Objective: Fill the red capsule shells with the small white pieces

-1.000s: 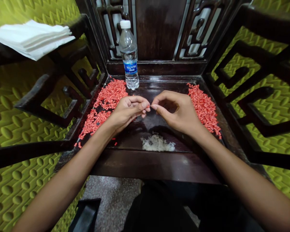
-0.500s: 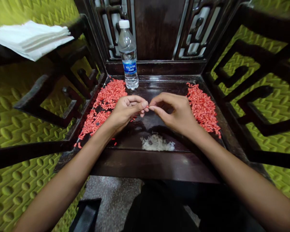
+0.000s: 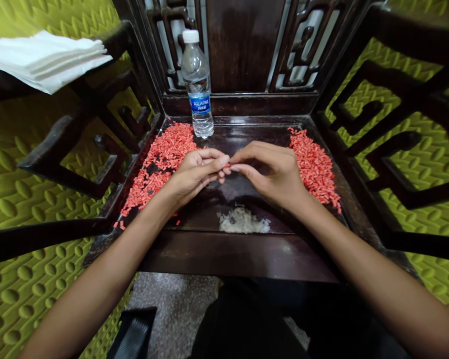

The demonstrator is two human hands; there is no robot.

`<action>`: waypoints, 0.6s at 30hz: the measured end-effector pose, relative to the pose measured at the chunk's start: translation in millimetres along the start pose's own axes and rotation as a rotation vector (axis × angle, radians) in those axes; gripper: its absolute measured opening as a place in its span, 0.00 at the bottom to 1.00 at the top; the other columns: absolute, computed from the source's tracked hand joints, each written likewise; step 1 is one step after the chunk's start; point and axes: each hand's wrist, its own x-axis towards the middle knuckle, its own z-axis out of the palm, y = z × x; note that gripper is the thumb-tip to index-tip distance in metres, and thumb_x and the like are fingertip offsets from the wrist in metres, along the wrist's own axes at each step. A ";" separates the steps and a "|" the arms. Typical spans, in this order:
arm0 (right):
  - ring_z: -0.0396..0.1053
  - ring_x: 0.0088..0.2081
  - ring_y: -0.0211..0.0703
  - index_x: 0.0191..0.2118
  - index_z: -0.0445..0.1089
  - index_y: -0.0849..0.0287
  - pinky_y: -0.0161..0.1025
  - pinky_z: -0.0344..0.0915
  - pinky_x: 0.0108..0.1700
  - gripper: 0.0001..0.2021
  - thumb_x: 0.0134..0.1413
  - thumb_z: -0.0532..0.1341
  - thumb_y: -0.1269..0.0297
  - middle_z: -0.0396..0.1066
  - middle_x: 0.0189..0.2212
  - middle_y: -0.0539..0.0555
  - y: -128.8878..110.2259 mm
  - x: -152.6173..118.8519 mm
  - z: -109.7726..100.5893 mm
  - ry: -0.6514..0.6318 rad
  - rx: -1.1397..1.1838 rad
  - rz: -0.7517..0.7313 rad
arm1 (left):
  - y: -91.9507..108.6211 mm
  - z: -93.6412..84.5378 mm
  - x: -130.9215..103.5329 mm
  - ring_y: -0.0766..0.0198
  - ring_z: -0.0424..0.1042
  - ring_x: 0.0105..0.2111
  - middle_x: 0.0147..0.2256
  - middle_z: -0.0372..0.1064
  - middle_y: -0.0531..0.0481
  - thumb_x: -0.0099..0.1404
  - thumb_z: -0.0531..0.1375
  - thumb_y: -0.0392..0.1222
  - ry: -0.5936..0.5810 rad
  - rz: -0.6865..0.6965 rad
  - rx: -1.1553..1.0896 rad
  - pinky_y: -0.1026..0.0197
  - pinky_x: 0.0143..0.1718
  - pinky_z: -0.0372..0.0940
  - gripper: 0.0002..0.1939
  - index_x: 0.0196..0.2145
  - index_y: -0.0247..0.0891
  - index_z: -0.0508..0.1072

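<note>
My left hand (image 3: 198,172) pinches a small red piece (image 3: 228,164) between thumb and forefinger, over the middle of the dark wooden seat (image 3: 239,138). From the right, the fingertips of my right hand (image 3: 273,172) close on the same spot; whether they grip the piece or something tiny on it is too small to tell. A wide pile of red pieces (image 3: 172,142) lies left of my left hand, and a second red pile (image 3: 314,167) is beyond my right hand. Nearer the front edge sits a small heap of whitish, translucent bits (image 3: 244,221).
A clear water bottle (image 3: 200,104) with a blue label stands at the back left, beside the left pile. White folded tissues (image 3: 48,60) rest on the left armrest. Dark carved armrests (image 3: 381,149) rise on both sides, and a carved backrest is behind.
Both hands stay almost in place. The right hand's fingertips have shifted very slightly around the small red piece, and the view has moved a little.
</note>
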 end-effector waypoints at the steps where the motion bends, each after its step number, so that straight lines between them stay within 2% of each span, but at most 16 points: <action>1: 0.79 0.37 0.45 0.40 0.81 0.55 0.43 0.73 0.43 0.12 0.72 0.66 0.55 0.83 0.36 0.54 0.1 -0.1 0.0 0.001 0.000 0.004 | 0.3 0.1 0.0 0.70 0.75 0.27 0.28 0.78 0.51 0.52 0.82 0.49 0.002 0.000 -0.004 0.67 0.31 0.71 0.21 0.32 0.33 0.80; 8: 0.78 0.36 0.44 0.39 0.81 0.55 0.42 0.73 0.42 0.12 0.70 0.67 0.53 0.83 0.35 0.53 2.1 -1.0 -0.1 0.025 0.006 0.035 | 1.4 1.0 -0.9 0.70 0.76 0.27 0.28 0.79 0.51 0.51 0.82 0.48 0.003 -0.011 -0.017 0.68 0.31 0.71 0.21 0.33 0.33 0.81; 18: 0.78 0.35 0.43 0.38 0.78 0.58 0.40 0.72 0.40 0.08 0.72 0.65 0.64 0.81 0.34 0.53 4.2 -2.2 3.4 0.032 -0.036 -0.079 | 0.5 1.2 -0.6 0.70 0.75 0.26 0.27 0.79 0.51 0.52 0.82 0.48 0.006 0.006 -0.007 0.68 0.31 0.71 0.21 0.33 0.31 0.81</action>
